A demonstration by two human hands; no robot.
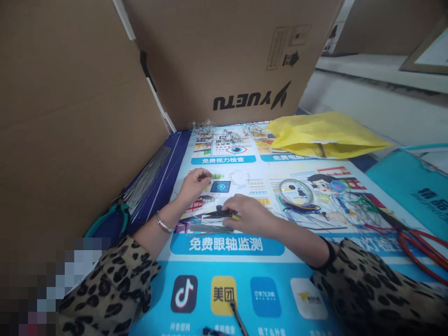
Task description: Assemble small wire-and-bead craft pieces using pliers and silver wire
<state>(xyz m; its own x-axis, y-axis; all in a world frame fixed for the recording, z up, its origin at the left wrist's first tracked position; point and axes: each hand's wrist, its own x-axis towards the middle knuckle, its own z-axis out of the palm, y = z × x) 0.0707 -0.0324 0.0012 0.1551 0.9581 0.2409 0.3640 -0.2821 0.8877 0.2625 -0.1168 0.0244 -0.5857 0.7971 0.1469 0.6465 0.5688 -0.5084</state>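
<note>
My left hand (194,187) hovers over the printed sheet with thumb and fingers pinched together. Whatever lies between those fingertips is too small to make out. My right hand (249,215) closes round a pair of pliers (214,214) with dark jaws pointing left and a bit of yellow at the handle. Thin wires (210,227) lie on the sheet just below the pliers. To the right of my right hand rests a roll of clear tape (296,192), with coloured wires (301,206) along its lower edge.
Cardboard walls (224,56) stand at the left and back. A yellow bag (315,135) lies at the back right. Red-handled scissors (416,242) are at the right, green-handled pliers (112,219) and a bundle of straight wires (149,172) at the left. Tangled wire (205,128) sits at the back.
</note>
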